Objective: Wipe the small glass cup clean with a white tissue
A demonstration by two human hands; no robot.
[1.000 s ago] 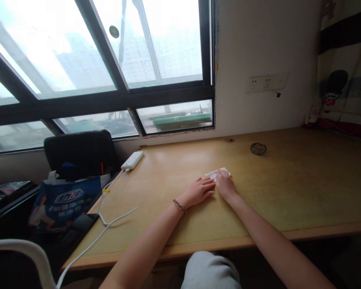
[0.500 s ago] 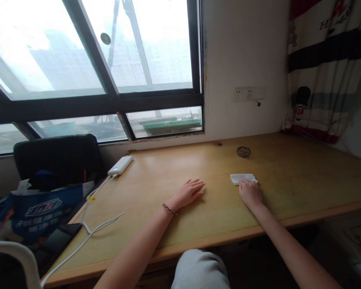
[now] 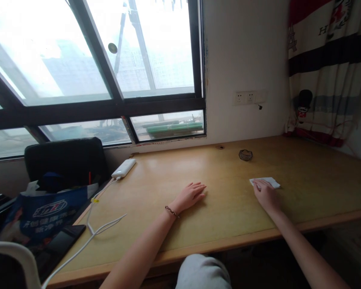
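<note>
My left hand (image 3: 190,196) lies open on the yellow-brown table (image 3: 222,212), palm down, with the fingers pointing off to my right, and it holds nothing. On that wrist I have a dark bracelet (image 3: 172,211). My right hand (image 3: 266,196) is well apart from it, over on the right, with its fingers on top of a flat white paper (image 3: 273,182). The paper lies on the table under those fingers and pokes out past them on both sides. I can't tell if my fingers pinch it or just press on it. Past my right hand and a bit to its left sits a round, see-through dish (image 3: 246,155). Past the dish, up on the wall, are white sockets (image 3: 244,97), and a striped curtain (image 3: 327,88) hangs farther to the right. Beyond my left hand, toward the left, a white box (image 3: 124,169) lies near the table's edge. A white cord (image 3: 108,224) is plugged into it, and a loose end of cord lies to the left of my left wrist. Farther left are a blue bag (image 3: 48,218) and a black chair (image 3: 66,156). High up past my left hand is a big window (image 3: 162,48). My gray knee (image 3: 203,273) shows between my arms, nearer to me than both hands.
</note>
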